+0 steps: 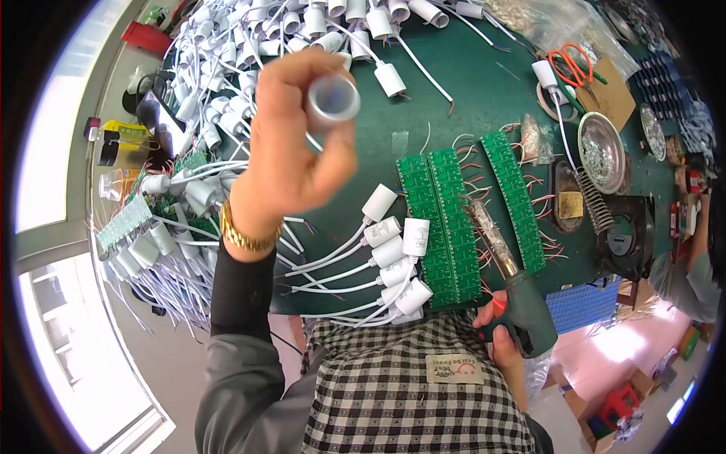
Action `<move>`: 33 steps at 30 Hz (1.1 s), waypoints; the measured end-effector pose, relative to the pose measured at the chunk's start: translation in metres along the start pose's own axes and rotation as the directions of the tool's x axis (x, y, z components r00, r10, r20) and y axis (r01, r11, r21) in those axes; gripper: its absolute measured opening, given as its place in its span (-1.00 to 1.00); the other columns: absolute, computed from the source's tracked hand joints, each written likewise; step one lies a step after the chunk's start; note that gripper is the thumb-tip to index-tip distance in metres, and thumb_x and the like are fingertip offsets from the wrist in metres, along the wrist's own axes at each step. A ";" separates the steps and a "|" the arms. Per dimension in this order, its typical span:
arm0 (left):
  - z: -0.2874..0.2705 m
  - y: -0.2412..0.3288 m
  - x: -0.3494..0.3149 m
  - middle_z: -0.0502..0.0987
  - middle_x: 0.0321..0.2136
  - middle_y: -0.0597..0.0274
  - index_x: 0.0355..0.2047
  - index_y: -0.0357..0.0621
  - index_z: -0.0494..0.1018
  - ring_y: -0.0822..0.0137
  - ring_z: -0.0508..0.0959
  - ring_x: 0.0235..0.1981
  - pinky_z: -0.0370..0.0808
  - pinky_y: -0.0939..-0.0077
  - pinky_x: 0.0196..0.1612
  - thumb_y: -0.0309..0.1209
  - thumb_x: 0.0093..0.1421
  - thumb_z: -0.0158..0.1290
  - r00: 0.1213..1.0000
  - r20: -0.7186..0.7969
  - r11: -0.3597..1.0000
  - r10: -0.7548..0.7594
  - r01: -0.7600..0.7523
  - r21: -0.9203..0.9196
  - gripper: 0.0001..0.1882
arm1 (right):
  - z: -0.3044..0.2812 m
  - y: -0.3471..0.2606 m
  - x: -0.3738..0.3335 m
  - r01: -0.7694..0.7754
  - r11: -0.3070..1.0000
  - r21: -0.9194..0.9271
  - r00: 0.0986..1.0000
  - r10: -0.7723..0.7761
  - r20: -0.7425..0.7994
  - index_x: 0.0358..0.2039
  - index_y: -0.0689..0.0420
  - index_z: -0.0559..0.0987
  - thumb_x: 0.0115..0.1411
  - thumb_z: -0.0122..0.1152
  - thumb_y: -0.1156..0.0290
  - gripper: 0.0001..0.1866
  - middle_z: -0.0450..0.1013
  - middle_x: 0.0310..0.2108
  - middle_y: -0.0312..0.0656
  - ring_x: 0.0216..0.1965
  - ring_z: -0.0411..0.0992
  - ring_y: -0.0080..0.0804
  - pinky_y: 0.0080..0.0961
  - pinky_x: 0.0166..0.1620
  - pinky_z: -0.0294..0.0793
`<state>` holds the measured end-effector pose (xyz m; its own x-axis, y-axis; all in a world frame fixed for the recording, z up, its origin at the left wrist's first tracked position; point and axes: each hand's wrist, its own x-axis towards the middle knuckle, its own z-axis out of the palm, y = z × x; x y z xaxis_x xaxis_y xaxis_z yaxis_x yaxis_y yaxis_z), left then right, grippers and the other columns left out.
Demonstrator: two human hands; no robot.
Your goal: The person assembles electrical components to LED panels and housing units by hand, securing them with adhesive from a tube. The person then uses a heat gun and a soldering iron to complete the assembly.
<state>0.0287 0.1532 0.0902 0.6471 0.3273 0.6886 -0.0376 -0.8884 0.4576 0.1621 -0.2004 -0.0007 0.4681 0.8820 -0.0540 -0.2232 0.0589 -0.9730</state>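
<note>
My left hand [283, 144] is raised above the table, closed around a white cylindrical lamp socket [335, 102] whose open end faces up toward me. My right hand [505, 342] grips a dark green soldering gun [534, 314] with a red trigger. Its solder-crusted tip reaches over the gap between green circuit board strips. Two board strips [454, 227] lie side by side, and another strip [514, 200] lies to their right, with thin red and white wires along the edges. Left of the boards, several white sockets [378, 203] with white cables lie in a row; one overlaps the boards.
A large pile of white corded sockets [314, 21] covers the far left. More sockets and boards [144, 246] crowd the left edge. At right are orange scissors [572, 66], a metal bowl [581, 147] of solder scraps, a coiled-spring holder [594, 200] and a black fan [625, 238].
</note>
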 end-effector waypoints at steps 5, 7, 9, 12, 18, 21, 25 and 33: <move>0.020 0.030 -0.011 0.41 -0.38 0.00 -0.26 -0.24 0.32 0.08 0.48 -0.43 0.41 0.33 -0.40 -0.46 0.07 0.13 0.808 0.447 0.921 -0.385 0.365 0.133 -0.74 | 0.008 -0.006 0.012 0.007 1.000 -0.016 1.000 -0.007 -0.001 0.09 0.33 0.32 0.09 0.06 0.48 -0.48 0.44 -0.44 -0.10 -0.47 0.41 -0.39 -0.44 -0.32 0.45; 0.029 0.030 -0.025 0.40 -0.39 0.04 -0.37 -0.29 0.40 0.12 0.46 -0.34 0.40 0.36 -0.27 -0.52 0.09 0.09 0.732 0.496 0.874 -0.467 0.468 0.133 -0.88 | 0.010 -0.007 0.015 -0.020 1.000 0.006 1.000 0.020 -0.019 0.09 0.34 0.32 0.08 0.06 0.51 -0.49 0.44 -0.45 -0.11 -0.47 0.41 -0.39 -0.45 -0.31 0.45; 0.037 0.023 -0.038 0.41 -0.39 0.05 -0.35 -0.29 0.44 0.12 0.45 -0.33 0.40 0.37 -0.26 -0.54 0.09 0.08 0.721 0.494 0.858 -0.486 0.500 0.115 -0.89 | 0.011 -0.007 0.016 -0.009 1.000 -0.010 1.000 0.009 -0.015 0.08 0.34 0.32 0.08 0.05 0.53 -0.50 0.44 -0.45 -0.12 -0.47 0.41 -0.40 -0.45 -0.30 0.46; 0.039 0.015 -0.049 0.43 -0.39 0.09 -0.32 -0.27 0.51 0.18 0.46 -0.36 0.41 0.41 -0.29 -0.56 0.11 0.05 0.723 0.478 0.846 -0.499 0.525 0.088 -0.88 | 0.011 -0.006 0.019 0.011 0.999 -0.044 1.000 -0.011 -0.001 0.08 0.34 0.32 0.10 0.05 0.53 -0.50 0.44 -0.44 -0.12 -0.48 0.41 -0.40 -0.45 -0.30 0.46; 0.037 0.016 -0.042 0.48 -0.37 0.13 -0.31 -0.25 0.50 0.38 0.46 -0.44 0.40 0.52 -0.37 -0.53 0.12 0.07 0.538 0.573 0.687 -0.618 0.725 0.060 -0.89 | 0.014 -0.004 0.025 0.021 0.998 -0.061 0.999 -0.019 0.039 0.09 0.33 0.30 0.11 0.05 0.52 -0.50 0.44 -0.43 -0.12 -0.48 0.40 -0.41 -0.47 -0.32 0.45; 0.045 0.006 -0.058 0.49 -0.35 0.18 -0.32 -0.22 0.50 0.39 0.45 -0.41 0.40 0.56 -0.35 -0.54 0.09 0.11 0.492 0.514 0.596 -0.702 0.801 0.047 -0.88 | 0.019 -0.005 0.028 -0.036 0.999 0.016 0.999 0.035 0.038 0.08 0.34 0.29 0.10 0.05 0.54 -0.51 0.43 -0.42 -0.12 -0.47 0.40 -0.42 -0.46 -0.31 0.45; 0.050 0.003 -0.063 0.48 -0.34 0.20 -0.38 -0.24 0.49 0.34 0.47 -0.38 0.42 0.53 -0.34 -0.57 0.03 0.15 0.778 0.333 0.792 -0.532 0.596 -0.129 -0.88 | 0.020 -0.009 0.037 -0.017 1.000 -0.018 0.997 0.018 0.078 0.07 0.35 0.29 0.10 0.04 0.55 -0.52 0.43 -0.41 -0.14 -0.46 0.40 -0.43 -0.47 -0.29 0.45; 0.055 0.000 -0.059 0.47 -0.35 0.14 -0.47 -0.26 0.49 0.15 0.50 -0.38 0.44 0.40 -0.34 -0.59 -0.07 0.12 0.786 0.377 0.828 -0.489 0.555 -0.083 -0.90 | 0.026 -0.017 0.044 -0.083 0.994 -0.072 0.991 0.090 0.094 0.03 0.40 0.31 0.10 0.03 0.55 -0.55 0.43 -0.43 -0.16 -0.48 0.41 -0.45 -0.47 -0.29 0.44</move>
<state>0.0318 0.1159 0.0188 0.8145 0.5704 0.1056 0.2644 -0.5271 0.8076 0.1646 -0.1507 0.0196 0.3634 0.9239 -0.1198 -0.1994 -0.0484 -0.9787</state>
